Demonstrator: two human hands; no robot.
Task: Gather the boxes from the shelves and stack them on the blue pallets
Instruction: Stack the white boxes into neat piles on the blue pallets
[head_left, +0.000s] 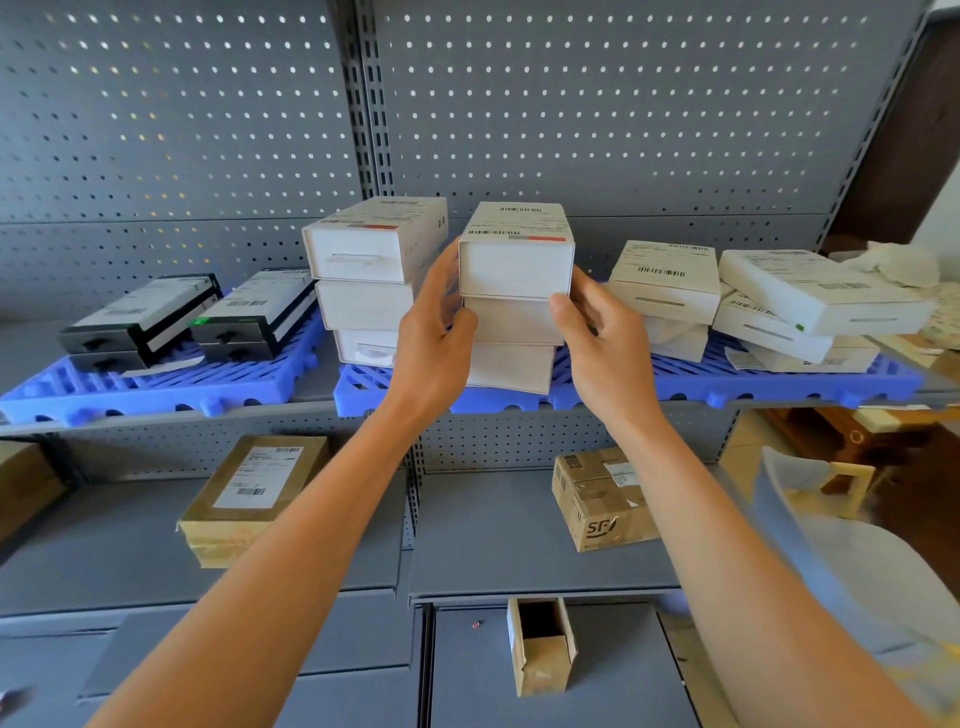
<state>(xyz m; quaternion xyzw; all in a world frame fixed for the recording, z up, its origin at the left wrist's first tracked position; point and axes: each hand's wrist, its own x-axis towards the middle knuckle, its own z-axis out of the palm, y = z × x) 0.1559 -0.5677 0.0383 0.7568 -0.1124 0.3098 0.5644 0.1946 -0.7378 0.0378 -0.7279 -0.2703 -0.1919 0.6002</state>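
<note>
Both bare arms reach forward; left hand (434, 317) and right hand (597, 332) raised, fingers curled inward, facing each other.

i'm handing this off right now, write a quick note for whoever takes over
Left hand and right hand each grip a side of the top white box on the middle three-box stack, on the right blue pallet.
Done: white box stacks on that pallet; black boxes on the left blue pallet.
Left: on the lower shelf, the taped brown parcel and the SF carton; below, a small open carton.
</note>
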